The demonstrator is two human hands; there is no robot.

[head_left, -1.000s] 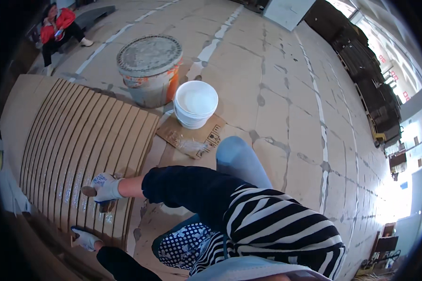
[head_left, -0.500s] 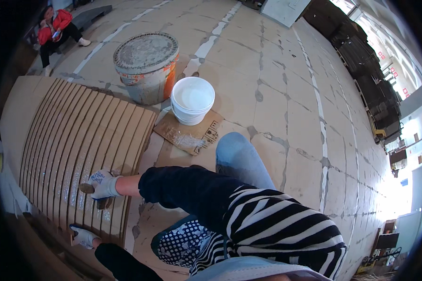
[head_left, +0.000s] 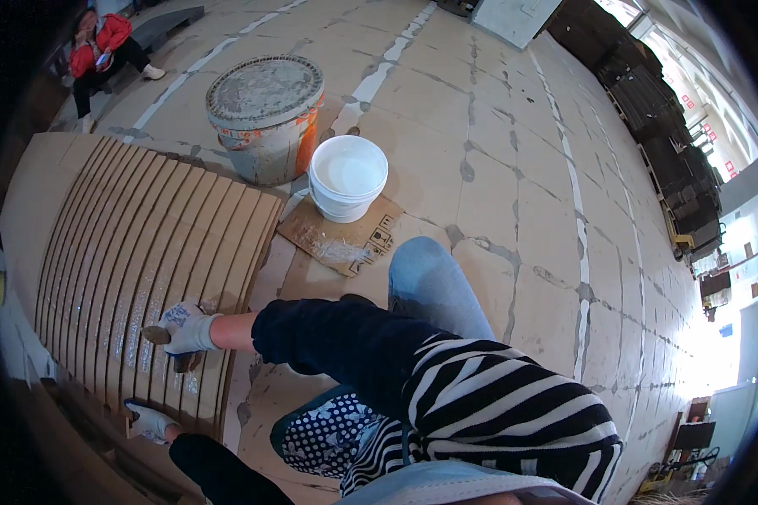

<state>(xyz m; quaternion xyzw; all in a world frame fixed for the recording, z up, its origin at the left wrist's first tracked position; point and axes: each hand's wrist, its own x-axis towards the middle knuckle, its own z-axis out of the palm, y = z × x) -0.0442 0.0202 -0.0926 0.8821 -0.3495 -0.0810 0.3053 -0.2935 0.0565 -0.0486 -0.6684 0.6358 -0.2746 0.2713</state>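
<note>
A row of overlapping brown cardboard sheets [head_left: 198, 198] fans out at the left, each edge stepped a little past the last. Wet, glossy streaks shine on the strips beside my right hand [head_left: 187, 328]. That hand, in a white and blue work glove, is closed around what looks like a brush [head_left: 155, 335]; its brown end sticks out on the left, and the gloved hand hides most of it. Nearer to me, my left hand [head_left: 150, 422], also gloved, grips the near edge of the cardboard, its fingers partly hidden.
A white bucket [head_left: 346, 208] with whitish contents stands on a stained cardboard piece [head_left: 312, 231]. Behind it is a large, grimy lidded bucket [head_left: 265, 156]. A person in a red jacket [head_left: 109, 34] sits at the far left. Dark stacks [head_left: 640, 93] line the right side.
The view has shifted very slightly. Both hands stay at practically the same places on the cardboard, with the same holds.
</note>
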